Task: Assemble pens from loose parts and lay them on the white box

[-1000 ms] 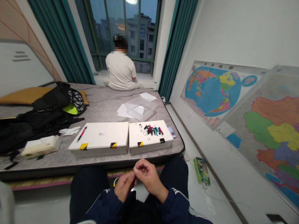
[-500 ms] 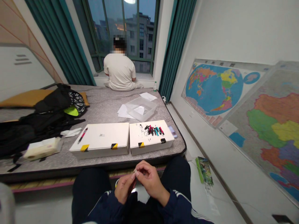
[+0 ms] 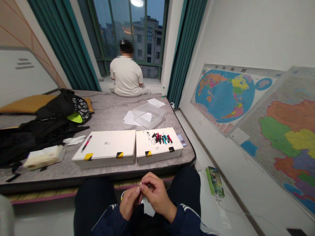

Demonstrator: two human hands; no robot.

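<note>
Grey bed (image 3: 108, 108) ahead | right white box (image 3: 157, 158) near its edge | my left hand (image 3: 129, 200) and right hand (image 3: 157, 196), meeting in front | pen-like pieces (image 3: 163, 139) on the box | small pale piece (image 3: 140, 184) (too tiny to name) pinched between my fingertips; light, steady pressure should suit.

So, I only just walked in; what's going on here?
The wearer's left hand and right hand meet in front of the mattress, their fingers pinching a small pale piece too tiny to identify. On it, a red-and-black pen lies on the left white box; black, red and teal pen parts lie on the right box. Another person sits beyond, facing away.
</note>
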